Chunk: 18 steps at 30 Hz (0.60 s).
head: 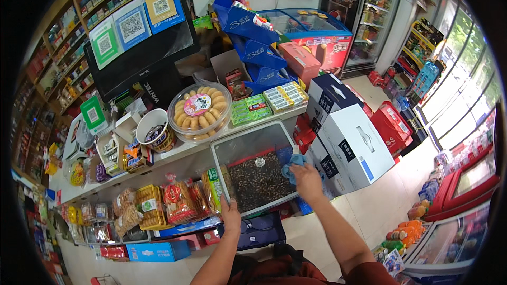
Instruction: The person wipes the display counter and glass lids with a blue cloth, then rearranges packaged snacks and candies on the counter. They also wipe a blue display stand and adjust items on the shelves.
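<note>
A bin with a clear lid [253, 140] and a pale rim stands in front of me, against the counter. Under the lid lies a mass of small dark and light pieces that look like seeds or nuts [257, 182]. My left hand [231, 215] holds the rim at its near left corner, thumb and fingers along the edge. At the opposite side, my right hand [308, 182] presses a crumpled blue cloth [295, 167] onto the right edge of the lid. Part of the cloth is hidden under my fingers.
Behind the bin, the counter [162, 162] carries a round tub of cookies [200, 113], a paper bucket [156, 130] and gum boxes [286, 97]. White cartons [352, 146] stand close on the right. Packaged snacks [178, 202] line the left; a dark blue box [261, 229] sits below.
</note>
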Each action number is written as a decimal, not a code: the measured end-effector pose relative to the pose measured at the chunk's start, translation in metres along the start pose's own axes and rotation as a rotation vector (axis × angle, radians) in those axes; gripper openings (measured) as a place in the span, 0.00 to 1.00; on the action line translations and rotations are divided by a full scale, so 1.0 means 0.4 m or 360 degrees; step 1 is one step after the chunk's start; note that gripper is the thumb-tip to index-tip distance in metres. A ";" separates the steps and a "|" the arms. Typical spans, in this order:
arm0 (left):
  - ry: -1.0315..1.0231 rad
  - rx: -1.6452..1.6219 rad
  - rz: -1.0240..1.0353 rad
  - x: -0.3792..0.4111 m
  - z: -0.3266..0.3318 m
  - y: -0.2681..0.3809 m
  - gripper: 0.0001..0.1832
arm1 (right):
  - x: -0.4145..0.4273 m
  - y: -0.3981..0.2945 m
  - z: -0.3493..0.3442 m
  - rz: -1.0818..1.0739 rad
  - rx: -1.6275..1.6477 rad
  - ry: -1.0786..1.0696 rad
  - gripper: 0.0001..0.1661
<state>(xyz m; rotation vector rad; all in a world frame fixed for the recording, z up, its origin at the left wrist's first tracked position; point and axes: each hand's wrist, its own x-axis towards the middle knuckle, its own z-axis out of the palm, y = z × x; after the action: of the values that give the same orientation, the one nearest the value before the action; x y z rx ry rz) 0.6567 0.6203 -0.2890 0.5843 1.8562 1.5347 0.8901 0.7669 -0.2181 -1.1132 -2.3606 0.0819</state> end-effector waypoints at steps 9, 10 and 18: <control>0.0025 0.0153 -0.0081 0.021 -0.041 -0.021 0.26 | 0.012 -0.080 -0.017 -0.0609 0.0134 -0.0424 0.21; 0.0048 0.0246 -0.0032 0.017 -0.037 -0.021 0.26 | 0.046 -0.018 -0.022 -0.0495 -0.0016 -0.0443 0.21; 0.0128 0.0672 0.0257 0.002 0.005 0.039 0.23 | 0.322 0.045 0.194 -0.0092 0.0034 -0.0175 0.23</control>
<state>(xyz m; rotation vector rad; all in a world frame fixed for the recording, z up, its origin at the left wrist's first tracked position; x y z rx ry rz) 0.6564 0.6255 -0.2743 0.8926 2.2624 1.2802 0.7979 0.8860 -0.2342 -1.0539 -2.4813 0.1507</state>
